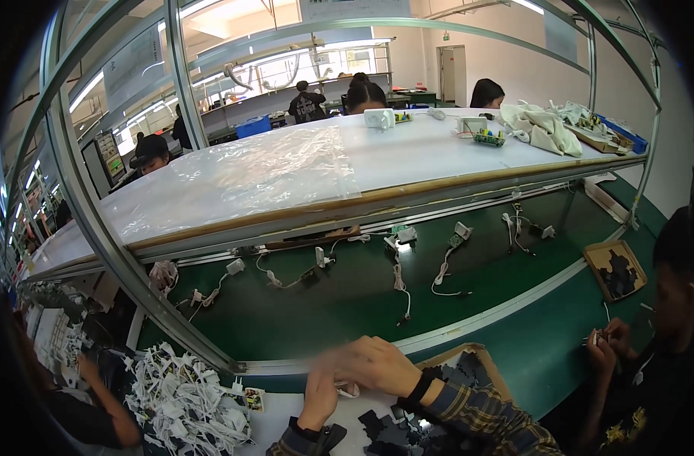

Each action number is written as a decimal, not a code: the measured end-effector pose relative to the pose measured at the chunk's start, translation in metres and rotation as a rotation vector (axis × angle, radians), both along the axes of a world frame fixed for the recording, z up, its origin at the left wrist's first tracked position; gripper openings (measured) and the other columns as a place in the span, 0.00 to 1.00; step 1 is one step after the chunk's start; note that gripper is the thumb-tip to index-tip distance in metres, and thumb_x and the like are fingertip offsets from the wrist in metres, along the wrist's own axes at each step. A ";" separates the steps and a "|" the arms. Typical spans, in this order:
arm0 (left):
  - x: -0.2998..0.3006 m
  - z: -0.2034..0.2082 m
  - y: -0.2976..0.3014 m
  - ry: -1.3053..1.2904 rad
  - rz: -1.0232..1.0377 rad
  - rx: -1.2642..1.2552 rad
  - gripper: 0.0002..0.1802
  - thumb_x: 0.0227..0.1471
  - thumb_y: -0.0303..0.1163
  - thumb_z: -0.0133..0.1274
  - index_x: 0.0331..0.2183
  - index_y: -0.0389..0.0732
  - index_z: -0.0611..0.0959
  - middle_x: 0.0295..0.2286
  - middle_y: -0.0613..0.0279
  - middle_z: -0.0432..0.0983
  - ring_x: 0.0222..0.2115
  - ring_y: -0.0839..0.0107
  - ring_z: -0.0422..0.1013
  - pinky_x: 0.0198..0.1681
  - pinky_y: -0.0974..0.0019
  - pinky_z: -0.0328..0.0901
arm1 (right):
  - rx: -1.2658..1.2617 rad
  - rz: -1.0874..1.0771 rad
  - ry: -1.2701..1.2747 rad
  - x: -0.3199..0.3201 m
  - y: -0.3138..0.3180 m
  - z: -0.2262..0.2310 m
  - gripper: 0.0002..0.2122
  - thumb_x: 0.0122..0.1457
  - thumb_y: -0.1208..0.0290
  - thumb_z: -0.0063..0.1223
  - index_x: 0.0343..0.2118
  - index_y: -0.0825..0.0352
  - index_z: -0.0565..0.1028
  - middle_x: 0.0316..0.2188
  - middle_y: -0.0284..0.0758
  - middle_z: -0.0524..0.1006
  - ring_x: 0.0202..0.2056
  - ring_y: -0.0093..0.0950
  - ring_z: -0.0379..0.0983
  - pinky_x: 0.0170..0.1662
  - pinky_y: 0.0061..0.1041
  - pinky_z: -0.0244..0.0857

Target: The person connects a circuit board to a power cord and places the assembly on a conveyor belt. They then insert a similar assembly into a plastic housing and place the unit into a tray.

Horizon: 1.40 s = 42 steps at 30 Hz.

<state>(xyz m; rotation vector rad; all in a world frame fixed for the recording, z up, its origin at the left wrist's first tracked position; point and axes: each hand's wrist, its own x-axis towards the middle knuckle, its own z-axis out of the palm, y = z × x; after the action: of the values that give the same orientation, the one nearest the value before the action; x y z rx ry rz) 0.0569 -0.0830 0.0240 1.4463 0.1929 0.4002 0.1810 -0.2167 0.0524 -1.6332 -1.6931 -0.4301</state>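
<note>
My left hand [321, 397] and my right hand [379, 368] meet at the near edge of the bench, closed together. A small white part [349, 390] shows between them, against the fingers of my left hand. My right hand reaches over it with bent fingers; motion blur smears the fingertips, and what they pinch is hidden. Left of my hands lies a big heap of white cabled adapters [181, 399], with a small circuit board [253, 399] at its edge. Loose dark grey pieces [392, 432] lie below my right wrist, beside a cardboard box [483, 361] holding more.
A metal frame post [172, 319] rises at the left. Beyond my hands, white adapters with cords [400, 277] lie spaced along a green belt [347, 304]. A raised white shelf [415, 156] spans behind it. Co-workers sit on both sides; the right one's hands [607, 342] hold a small part.
</note>
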 end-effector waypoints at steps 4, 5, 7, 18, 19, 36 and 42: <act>-0.001 0.000 -0.002 0.021 -0.030 -0.027 0.26 0.71 0.48 0.31 0.49 0.35 0.71 0.27 0.56 0.74 0.24 0.70 0.74 0.28 0.69 0.71 | -0.004 0.005 0.050 0.001 0.001 -0.007 0.17 0.57 0.63 0.61 0.48 0.60 0.77 0.42 0.34 0.74 0.45 0.35 0.71 0.44 0.32 0.68; -0.002 0.001 -0.002 0.024 -0.033 -0.026 0.26 0.71 0.48 0.31 0.49 0.35 0.71 0.27 0.56 0.74 0.24 0.70 0.74 0.28 0.69 0.71 | -0.003 0.002 0.053 0.000 0.002 -0.007 0.17 0.57 0.63 0.61 0.48 0.60 0.77 0.42 0.34 0.74 0.45 0.35 0.71 0.44 0.32 0.68; -0.002 0.004 -0.002 0.005 -0.028 -0.057 0.25 0.71 0.47 0.32 0.49 0.34 0.71 0.28 0.56 0.75 0.25 0.70 0.75 0.29 0.68 0.72 | 0.077 -0.026 0.176 -0.002 0.006 -0.006 0.16 0.60 0.64 0.60 0.50 0.60 0.76 0.39 0.34 0.75 0.41 0.31 0.73 0.42 0.29 0.68; 0.001 -0.005 -0.002 -0.052 0.065 -0.137 0.23 0.71 0.45 0.34 0.49 0.36 0.73 0.37 0.57 0.74 0.31 0.71 0.75 0.34 0.68 0.73 | -0.284 0.410 1.559 -0.016 0.006 0.000 0.19 0.68 0.67 0.52 0.60 0.64 0.69 0.29 0.27 0.76 0.22 0.13 0.63 0.27 0.16 0.58; -0.001 -0.002 -0.003 -0.051 0.047 -0.153 0.23 0.71 0.45 0.34 0.49 0.36 0.73 0.37 0.58 0.74 0.33 0.71 0.75 0.36 0.68 0.73 | -0.277 0.422 1.583 -0.016 0.006 0.000 0.20 0.68 0.68 0.52 0.61 0.64 0.69 0.30 0.26 0.76 0.22 0.14 0.62 0.27 0.16 0.57; -0.006 -0.012 -0.003 -0.161 0.452 0.219 0.15 0.69 0.35 0.43 0.46 0.34 0.76 0.32 0.61 0.77 0.32 0.77 0.71 0.38 0.72 0.67 | -0.096 -0.128 0.785 0.019 0.041 0.018 0.20 0.59 0.66 0.62 0.52 0.69 0.75 0.36 0.40 0.83 0.36 0.26 0.80 0.41 0.25 0.73; -0.013 -0.004 -0.009 -0.111 0.230 -0.033 0.15 0.67 0.35 0.45 0.36 0.33 0.80 0.23 0.62 0.75 0.24 0.78 0.69 0.31 0.74 0.64 | -0.304 -0.047 0.457 0.058 0.179 -0.004 0.19 0.60 0.58 0.55 0.48 0.67 0.77 0.45 0.43 0.80 0.43 0.41 0.79 0.47 0.36 0.72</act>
<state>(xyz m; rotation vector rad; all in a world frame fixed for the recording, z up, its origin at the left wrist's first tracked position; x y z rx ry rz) 0.0437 -0.0919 0.0203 1.3690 0.2763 0.6607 0.2386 -0.0376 0.0488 -1.8186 -1.4199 0.1832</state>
